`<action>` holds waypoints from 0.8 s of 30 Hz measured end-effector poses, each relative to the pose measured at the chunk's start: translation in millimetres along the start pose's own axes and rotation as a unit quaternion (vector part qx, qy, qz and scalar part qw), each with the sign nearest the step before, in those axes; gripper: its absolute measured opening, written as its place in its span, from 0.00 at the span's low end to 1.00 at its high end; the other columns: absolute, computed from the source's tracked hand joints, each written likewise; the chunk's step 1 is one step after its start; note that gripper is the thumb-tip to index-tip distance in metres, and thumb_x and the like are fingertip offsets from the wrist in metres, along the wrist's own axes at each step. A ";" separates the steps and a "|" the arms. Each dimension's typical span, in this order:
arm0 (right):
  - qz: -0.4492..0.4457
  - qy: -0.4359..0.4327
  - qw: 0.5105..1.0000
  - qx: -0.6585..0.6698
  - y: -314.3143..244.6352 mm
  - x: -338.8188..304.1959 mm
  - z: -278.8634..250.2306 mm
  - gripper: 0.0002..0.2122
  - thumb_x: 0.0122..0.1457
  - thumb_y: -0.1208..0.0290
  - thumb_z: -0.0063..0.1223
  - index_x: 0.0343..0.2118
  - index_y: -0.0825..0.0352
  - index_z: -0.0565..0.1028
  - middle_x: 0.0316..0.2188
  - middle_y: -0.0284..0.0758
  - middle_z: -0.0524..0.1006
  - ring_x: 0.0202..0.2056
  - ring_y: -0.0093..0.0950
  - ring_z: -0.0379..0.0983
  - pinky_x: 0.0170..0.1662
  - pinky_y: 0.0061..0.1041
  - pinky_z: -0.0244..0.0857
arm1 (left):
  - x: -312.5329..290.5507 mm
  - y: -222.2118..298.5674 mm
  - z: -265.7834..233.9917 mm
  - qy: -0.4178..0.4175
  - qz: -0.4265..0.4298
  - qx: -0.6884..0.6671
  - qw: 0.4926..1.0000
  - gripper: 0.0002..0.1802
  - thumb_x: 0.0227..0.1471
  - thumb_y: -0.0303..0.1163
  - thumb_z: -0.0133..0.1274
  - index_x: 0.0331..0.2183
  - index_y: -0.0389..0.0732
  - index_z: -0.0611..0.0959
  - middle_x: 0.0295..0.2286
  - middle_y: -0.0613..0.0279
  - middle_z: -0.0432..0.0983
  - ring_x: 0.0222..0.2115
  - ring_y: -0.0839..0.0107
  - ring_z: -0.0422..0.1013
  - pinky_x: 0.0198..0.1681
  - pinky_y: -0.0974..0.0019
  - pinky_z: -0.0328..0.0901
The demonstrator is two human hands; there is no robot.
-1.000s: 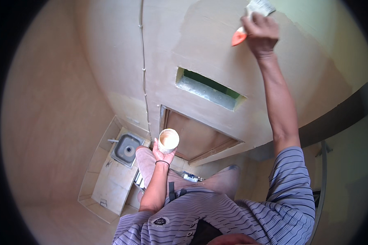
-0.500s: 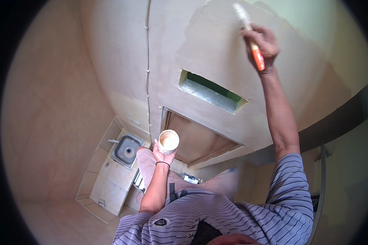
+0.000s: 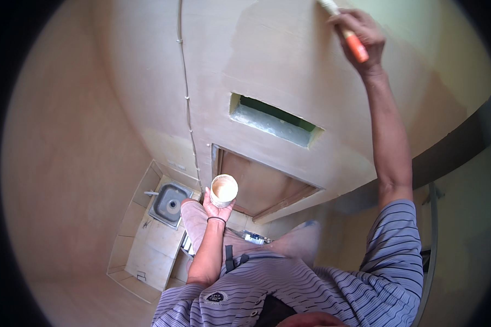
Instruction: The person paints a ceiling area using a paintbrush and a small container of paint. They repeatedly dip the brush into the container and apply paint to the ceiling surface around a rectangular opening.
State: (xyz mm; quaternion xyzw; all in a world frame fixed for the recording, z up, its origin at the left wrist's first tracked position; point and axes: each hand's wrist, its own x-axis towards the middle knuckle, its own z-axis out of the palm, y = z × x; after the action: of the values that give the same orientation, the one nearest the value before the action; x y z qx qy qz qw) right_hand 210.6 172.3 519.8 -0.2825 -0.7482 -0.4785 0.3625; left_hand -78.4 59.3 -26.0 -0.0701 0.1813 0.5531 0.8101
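Moved since the earlier frame: right hand [image 3: 365, 35] and brush [image 3: 356, 49], shifting farther away and rightward across the wall [image 3: 289, 68]; the left hand [image 3: 217, 210] is staying nearly in place below the tub [image 3: 224, 191].

Progress, as judged: work looks to be standing partway. A darker, beige-toned area is spreading around the slot-shaped opening [image 3: 275, 121] and to its right; paler, greenish wall is showing at the far right, beyond an uneven edge, and appears to be remaining uncoated. Which tone is the fresh coat — cannot tell for certain.

Grip, right: fingers and thumb are closing firmly around the brush's pale neck, the orange handle end pointing near and right. The bristles are running out past the far edge of the view, so contact with the wall is not showing.

Grip, left: palm and fingers are cupping the tub from beneath and the side, its open mouth facing up. Inside, a whitish, brown-tinged lining is showing; the amount is not readable.

Surroundings: wooden door [image 3: 256, 177] lying beyond the tub — cable [image 3: 187, 101] running along the wall to the left, steel sink [image 3: 168, 203] sitting nearer, at left.
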 end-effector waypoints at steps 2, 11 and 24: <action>0.110 -0.004 0.994 0.003 7.3 -0.4 -18.1 0.05 0.51 0.75 0.63 0.29 0.56 0.82 0.32 0.30 0.81 0.32 0.27 0.79 0.35 0.25 0.73 | -2.0 -0.6 -2.9 0.003 0.000 -0.003 1.000 0.39 0.49 0.64 0.56 0.54 0.47 0.75 0.50 0.57 0.75 0.49 0.54 0.71 0.47 0.47 0.68; 0.029 -0.037 0.971 -0.233 -2.2 -22.0 -28.6 0.05 0.49 0.74 0.59 0.27 0.54 0.80 0.23 0.30 0.76 0.25 0.29 0.74 0.27 0.28 0.67 | 3.4 -0.5 -7.9 -0.012 -0.016 -0.015 1.000 0.35 0.47 0.64 0.58 0.51 0.53 0.78 0.47 0.63 0.78 0.48 0.56 0.73 0.46 0.47 0.68; 0.716 0.022 0.587 0.376 -199.8 -277.0 -7.1 0.12 0.47 0.79 0.68 0.34 0.67 0.77 0.29 0.29 0.77 0.31 0.19 0.73 0.35 0.22 0.70 | -22.2 -13.4 3.5 -0.071 -0.055 -0.040 0.995 0.32 0.53 0.61 0.49 0.51 0.49 0.78 0.47 0.58 0.78 0.46 0.54 0.75 0.45 0.45 0.73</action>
State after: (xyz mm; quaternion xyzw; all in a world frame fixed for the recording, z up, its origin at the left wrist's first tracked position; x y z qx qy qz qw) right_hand 218.8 68.3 194.5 -0.5547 -0.4090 0.2539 0.6786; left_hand -72.4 36.0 -15.7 -0.0728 0.0964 0.5184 0.8466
